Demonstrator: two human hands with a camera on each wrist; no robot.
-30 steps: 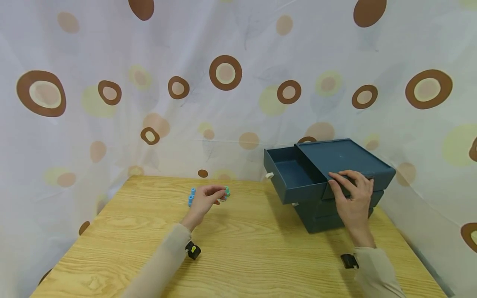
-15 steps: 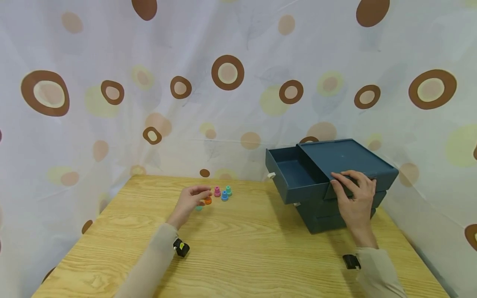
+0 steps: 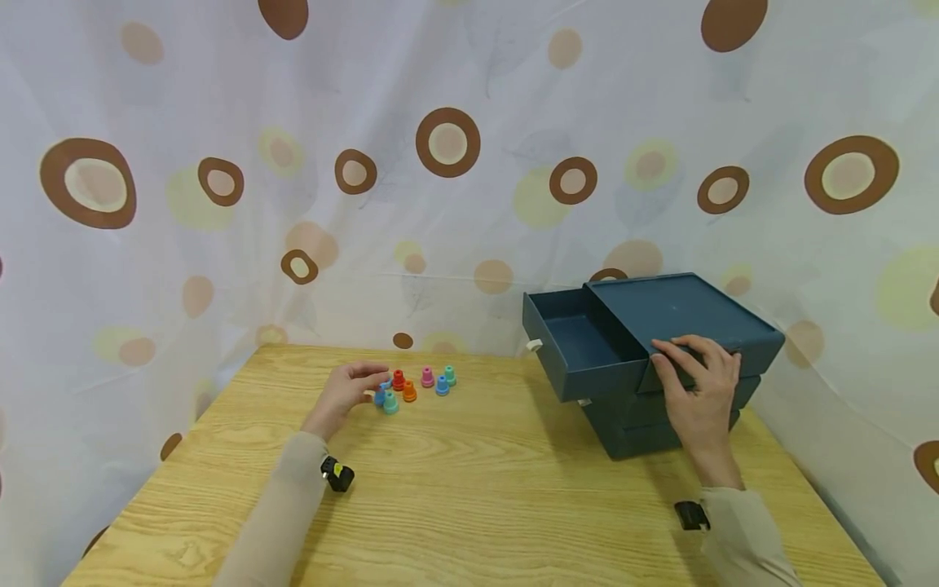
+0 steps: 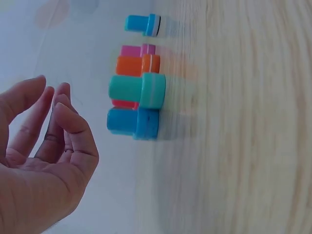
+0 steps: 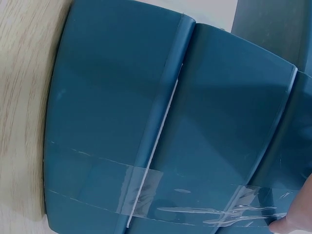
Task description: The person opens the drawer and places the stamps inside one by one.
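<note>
Several small peg-shaped stamps stand upright at the back of the table, among them a teal stamp [image 3: 391,403], an orange stamp [image 3: 409,393], a red stamp [image 3: 398,381] and a pink stamp [image 3: 428,378]. My left hand [image 3: 345,397] hovers at their left side, beside a blue stamp [image 4: 131,123]. In the left wrist view its fingers are loosely bent, hold nothing and are apart from the stamps. My right hand [image 3: 702,399] grips the top edge of a dark blue drawer cabinet [image 3: 682,314], thumb against its side. The cabinet's top drawer [image 3: 597,383] is pulled out.
Another blue stamp [image 3: 443,387] and a green stamp [image 3: 450,376] stand at the right end of the group. A patterned curtain [image 3: 469,212] hangs behind the wooden table [image 3: 469,497]. Clear tape [image 5: 141,192] runs across the cabinet's side.
My left hand has moved left across the stamps, uncovering the pink, orange, red and teal ones. My right hand stays on the cabinet, and the drawer stays out.
</note>
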